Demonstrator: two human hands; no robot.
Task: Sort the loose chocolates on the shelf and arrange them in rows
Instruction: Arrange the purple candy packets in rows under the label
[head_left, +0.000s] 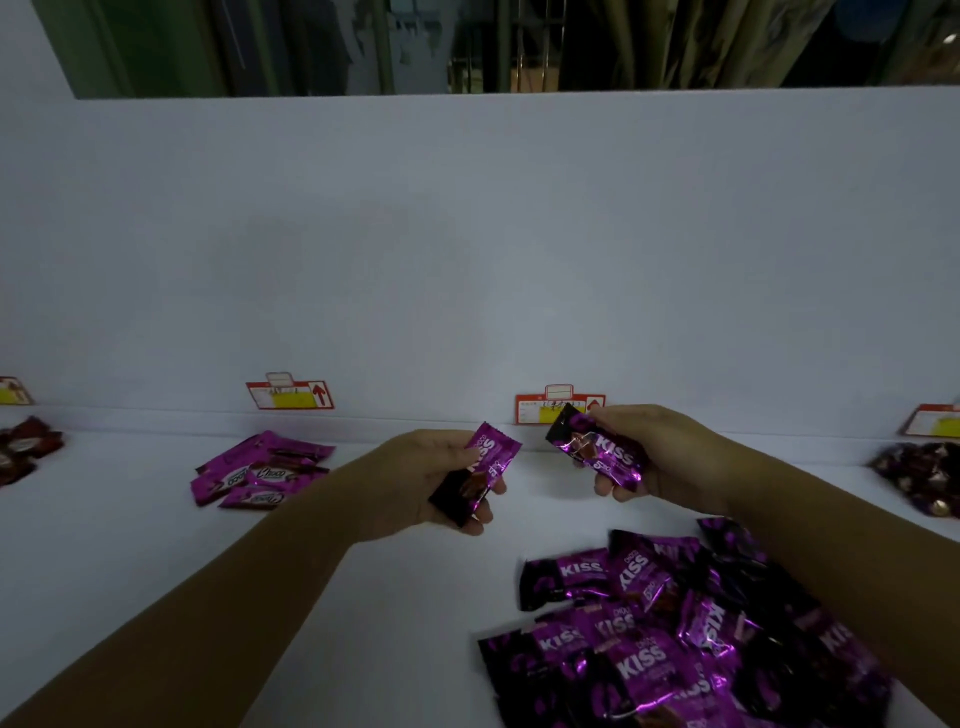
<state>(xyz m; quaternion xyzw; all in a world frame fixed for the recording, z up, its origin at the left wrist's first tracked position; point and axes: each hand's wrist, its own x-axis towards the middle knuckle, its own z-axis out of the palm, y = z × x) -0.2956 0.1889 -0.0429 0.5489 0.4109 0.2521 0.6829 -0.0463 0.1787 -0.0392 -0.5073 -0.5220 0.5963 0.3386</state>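
**Two Kiss packets in hand, big pile still loose on the shelf**

Closest to the camera, bottom right, there's a messy heap of purple-and-black Kiss chocolates (670, 639) lying on the white shelf (156, 545), packets overlapping every which way, no rows at all. The person's right forearm crosses over the far right side of that heap.

A bit further in, both hands are up over the shelf, each with one packet. The left hand (431, 478) has its thumb on top and fingers curled under a Kiss packet (480, 473), which sits tilted, pink end pointing up and away, dark end down toward the palm. The right hand (660, 452) is pinching a second Kiss packet (597, 452) between thumb and fingers, held at a slant with the logo facing the camera. The two packets are near each other but not touching.

Further back on the left is a small loose cluster of pink Choco packets (260, 470). At the far left edge sits a dark red bunch (23, 449), and at the far right edge a dark wrapped pile (919, 475), too dim to read.

Along the back wall are red-and-yellow price tags (289, 395).
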